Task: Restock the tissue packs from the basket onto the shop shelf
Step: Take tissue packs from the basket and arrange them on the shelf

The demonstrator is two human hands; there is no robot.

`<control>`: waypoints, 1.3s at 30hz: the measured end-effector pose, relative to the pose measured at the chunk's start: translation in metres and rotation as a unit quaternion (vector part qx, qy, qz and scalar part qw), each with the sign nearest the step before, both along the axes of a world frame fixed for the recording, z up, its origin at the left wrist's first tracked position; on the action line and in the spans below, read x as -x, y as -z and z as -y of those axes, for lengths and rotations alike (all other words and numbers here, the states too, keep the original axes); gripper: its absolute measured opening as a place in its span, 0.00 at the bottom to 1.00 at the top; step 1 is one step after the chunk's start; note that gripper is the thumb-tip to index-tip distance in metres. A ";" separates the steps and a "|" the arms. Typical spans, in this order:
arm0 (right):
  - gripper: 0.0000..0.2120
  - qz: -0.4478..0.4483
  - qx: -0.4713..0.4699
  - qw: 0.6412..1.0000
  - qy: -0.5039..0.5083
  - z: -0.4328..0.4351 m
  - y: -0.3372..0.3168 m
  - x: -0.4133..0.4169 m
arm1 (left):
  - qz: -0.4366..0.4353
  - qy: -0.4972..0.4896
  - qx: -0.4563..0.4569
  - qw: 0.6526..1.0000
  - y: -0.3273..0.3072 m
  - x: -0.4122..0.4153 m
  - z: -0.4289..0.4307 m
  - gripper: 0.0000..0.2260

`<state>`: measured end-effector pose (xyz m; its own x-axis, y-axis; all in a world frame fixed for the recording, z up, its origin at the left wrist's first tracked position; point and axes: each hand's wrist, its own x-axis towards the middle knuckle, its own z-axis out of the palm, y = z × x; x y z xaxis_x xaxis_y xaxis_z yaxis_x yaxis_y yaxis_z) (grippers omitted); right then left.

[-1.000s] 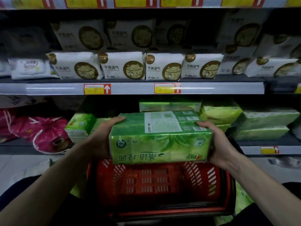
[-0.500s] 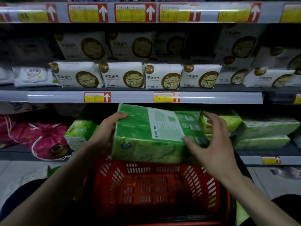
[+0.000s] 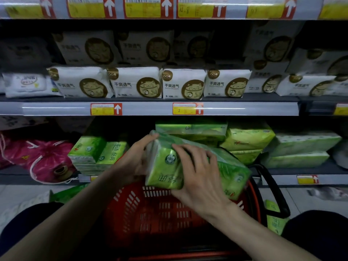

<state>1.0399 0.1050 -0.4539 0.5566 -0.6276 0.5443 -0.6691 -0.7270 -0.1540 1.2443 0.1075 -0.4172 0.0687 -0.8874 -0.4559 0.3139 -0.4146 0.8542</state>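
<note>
I hold a green tissue pack (image 3: 227, 170) tilted above the red basket (image 3: 150, 210), just in front of the lower shelf (image 3: 282, 178). My left hand (image 3: 133, 162) grips its left end, thumb on top. My right hand (image 3: 199, 174) lies over the pack's front with fingers curled round its near edge. Green tissue packs (image 3: 98, 153) stand on the lower shelf to the left, and more green packs (image 3: 248, 138) are stacked to the right behind the held one. The basket's inside looks empty where it shows.
White cat-print packs (image 3: 135, 83) fill the shelf above. A pink drawstring bag (image 3: 43, 159) lies at the lower shelf's left. The basket's black handle (image 3: 273, 187) hangs to the right. Green packs (image 3: 273, 219) lie on the floor beside the basket.
The pack has turned from lying broadside to end-on and tilted toward the shelf. My right hand moved from its right end onto its front face.
</note>
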 end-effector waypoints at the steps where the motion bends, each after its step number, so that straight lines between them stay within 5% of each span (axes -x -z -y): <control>1: 0.53 0.049 -0.044 0.998 -0.001 0.004 -0.004 0.004 | -0.009 -0.005 0.003 1.000 0.002 -0.004 0.000 0.29; 5: 0.53 0.337 -0.279 0.894 0.097 0.013 -0.030 0.025 | 0.017 -0.016 0.001 1.000 0.016 -0.016 0.000 0.26; 8: 0.44 0.522 -0.363 0.759 0.142 0.023 -0.038 0.037 | 0.016 -0.007 -0.007 1.000 0.017 -0.006 -0.005 0.26; 12: 0.45 0.683 -0.412 0.583 0.154 0.027 -0.042 0.036 | -0.061 0.003 0.021 0.998 0.022 0.006 -0.008 0.21; 18: 0.34 0.744 -0.414 0.501 0.155 0.016 -0.042 0.046 | -0.191 0.006 0.022 0.981 0.022 0.011 -0.010 0.24; 22: 0.26 0.790 -0.413 0.422 0.166 0.011 -0.049 0.064 | -0.194 0.142 -0.012 0.971 0.025 0.028 -0.016 0.38; 30: 0.19 0.790 -0.435 0.367 0.228 0.010 -0.046 0.115 | -0.201 0.239 -0.081 0.947 0.031 0.083 0.006 0.36; 39: 0.33 0.846 -0.333 0.239 0.342 0.056 -0.039 0.226 | -0.185 0.193 -0.195 0.944 0.015 0.237 0.047 0.46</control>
